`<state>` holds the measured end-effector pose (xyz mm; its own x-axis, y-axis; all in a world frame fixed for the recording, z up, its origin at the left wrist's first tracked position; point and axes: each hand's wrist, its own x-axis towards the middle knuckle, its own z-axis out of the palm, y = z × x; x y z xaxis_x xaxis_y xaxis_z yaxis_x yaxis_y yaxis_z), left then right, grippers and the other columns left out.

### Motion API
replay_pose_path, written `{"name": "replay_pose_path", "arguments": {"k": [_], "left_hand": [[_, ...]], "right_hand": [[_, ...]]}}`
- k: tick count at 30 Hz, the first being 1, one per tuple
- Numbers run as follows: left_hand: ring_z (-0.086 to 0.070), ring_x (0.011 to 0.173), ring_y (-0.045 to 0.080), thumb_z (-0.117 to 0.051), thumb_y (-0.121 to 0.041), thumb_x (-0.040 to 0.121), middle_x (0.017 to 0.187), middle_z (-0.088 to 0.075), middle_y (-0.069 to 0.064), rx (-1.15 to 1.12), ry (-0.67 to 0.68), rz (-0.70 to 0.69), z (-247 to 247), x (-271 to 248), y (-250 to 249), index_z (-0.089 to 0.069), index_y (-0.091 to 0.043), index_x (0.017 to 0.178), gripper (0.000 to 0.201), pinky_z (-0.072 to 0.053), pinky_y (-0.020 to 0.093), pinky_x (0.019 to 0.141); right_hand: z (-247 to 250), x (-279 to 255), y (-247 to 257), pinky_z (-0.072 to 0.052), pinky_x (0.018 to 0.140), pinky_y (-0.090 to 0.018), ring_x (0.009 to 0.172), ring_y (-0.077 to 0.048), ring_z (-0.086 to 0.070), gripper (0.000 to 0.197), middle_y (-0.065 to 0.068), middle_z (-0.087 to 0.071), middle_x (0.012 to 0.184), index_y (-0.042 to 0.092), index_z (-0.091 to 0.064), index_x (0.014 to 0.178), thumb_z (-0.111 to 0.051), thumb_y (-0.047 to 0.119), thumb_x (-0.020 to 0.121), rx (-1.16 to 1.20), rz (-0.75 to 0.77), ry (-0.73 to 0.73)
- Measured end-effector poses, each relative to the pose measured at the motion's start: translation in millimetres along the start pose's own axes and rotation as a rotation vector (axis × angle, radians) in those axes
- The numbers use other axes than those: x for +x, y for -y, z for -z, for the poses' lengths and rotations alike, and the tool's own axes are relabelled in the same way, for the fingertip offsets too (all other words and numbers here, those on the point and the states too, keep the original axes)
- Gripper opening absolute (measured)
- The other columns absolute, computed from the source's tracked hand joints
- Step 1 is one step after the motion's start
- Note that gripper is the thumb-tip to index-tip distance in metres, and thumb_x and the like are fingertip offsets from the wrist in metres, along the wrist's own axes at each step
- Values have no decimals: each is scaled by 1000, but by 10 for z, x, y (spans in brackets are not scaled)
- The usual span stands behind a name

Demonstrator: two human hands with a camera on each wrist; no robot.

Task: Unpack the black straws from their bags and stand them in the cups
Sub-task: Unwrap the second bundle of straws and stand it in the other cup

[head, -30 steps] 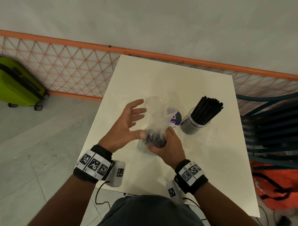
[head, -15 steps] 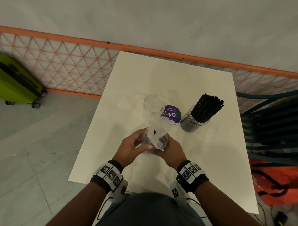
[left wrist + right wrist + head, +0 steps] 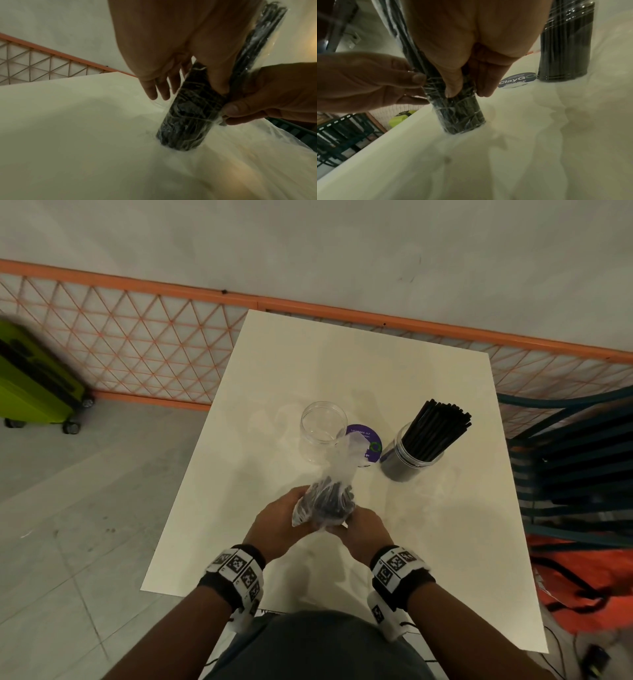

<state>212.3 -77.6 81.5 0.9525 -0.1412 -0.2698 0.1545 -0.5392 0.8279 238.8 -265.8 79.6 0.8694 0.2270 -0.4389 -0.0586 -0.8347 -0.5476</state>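
Note:
A clear plastic bag of black straws stands upright on the white table, its bottom end on the tabletop. My left hand grips the bag from the left, thumb on the bundle. My right hand grips it from the right, thumb and fingers curled round the wrapped straws. The bag's loose open top sticks up past the hands. Beyond it stands an empty clear cup. To the right, a second cup holds a bundle of black straws.
A round purple sticker lies on the table between the two cups. An orange lattice fence runs behind the table. A green suitcase stands on the floor at left. A dark slatted chair and orange fabric lie at right.
My left hand, open above the bag a second ago, has come down and closed on it. Both hands and the bag have shifted toward the table's near edge.

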Motion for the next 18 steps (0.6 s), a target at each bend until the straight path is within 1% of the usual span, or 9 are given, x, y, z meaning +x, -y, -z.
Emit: {"name": "replay_pose_path", "arguments": {"k": [2,4,5,6,8,10,12,15,18], "left_hand": [[-57,127,13,-79,-54,71,145,-54,-10,-81,4,5,-19,29,-16,-29,-38,147,91,-50,38,103],[-51,133,7,-91,-42,64,151,-46,-14,-212,-5,-27,-50,48,-55,-19,-40,151,113,-48,32,106],[-51,132,4,-94,-38,60,150,-46,-15,-264,-17,-40,-67,55,-97,-21,-39,151,116,-48,28,105],[-54,128,2,-96,-35,58,145,-52,-14,-302,-40,-38,-83,64,-136,-28,-37,149,113,-50,25,103],[-64,112,4,-95,-32,60,124,-67,-13,-328,-129,-6,-109,91,-179,-49,-38,131,86,-56,25,95],[-69,101,3,-93,-29,64,108,-72,-15,-331,-222,-5,-114,110,-172,-57,-44,112,62,-59,24,86],[-69,97,0,-93,-25,66,105,-73,-14,-367,-275,-18,-121,126,-134,-58,-44,109,59,-59,21,81],[-68,94,-4,-94,-21,64,104,-72,-12,-403,-298,-26,-169,131,-60,-59,-34,113,61,-56,14,78],[-65,92,-9,-93,-25,63,103,-69,-16,-351,-309,-53,-217,127,8,-56,-38,111,62,-52,8,77]], "right_hand": [[-8,7,26,-44,83,-31,105,-31,-62,34,-11,-70,113,12,-63,118,-59,35,94,-87,3,10],[-23,21,35,-42,80,-29,105,-33,-62,29,-12,-68,114,10,-61,116,-53,28,97,-155,27,31],[-25,20,48,-40,77,-28,104,-34,-62,25,-13,-68,112,9,-62,114,-51,23,96,-171,51,39],[-29,23,68,-39,75,-27,103,-34,-62,23,-14,-68,111,8,-62,111,-51,20,95,-161,69,36],[-30,31,102,-43,79,-27,102,-32,-63,23,-13,-68,110,9,-63,111,-55,22,95,-90,82,20],[-9,23,137,-48,83,-31,100,-29,-64,26,-10,-69,110,12,-62,113,-58,29,94,-6,94,-12],[17,5,140,-48,83,-29,99,-26,-65,26,-8,-70,111,14,-61,116,-60,28,94,73,123,-29],[32,-20,85,-45,81,-25,101,-27,-65,27,-8,-69,114,14,-57,120,-57,19,94,84,143,18],[68,-37,40,-44,84,-24,112,-23,-61,47,-3,-60,125,18,-47,134,-57,14,88,129,106,126]]}}
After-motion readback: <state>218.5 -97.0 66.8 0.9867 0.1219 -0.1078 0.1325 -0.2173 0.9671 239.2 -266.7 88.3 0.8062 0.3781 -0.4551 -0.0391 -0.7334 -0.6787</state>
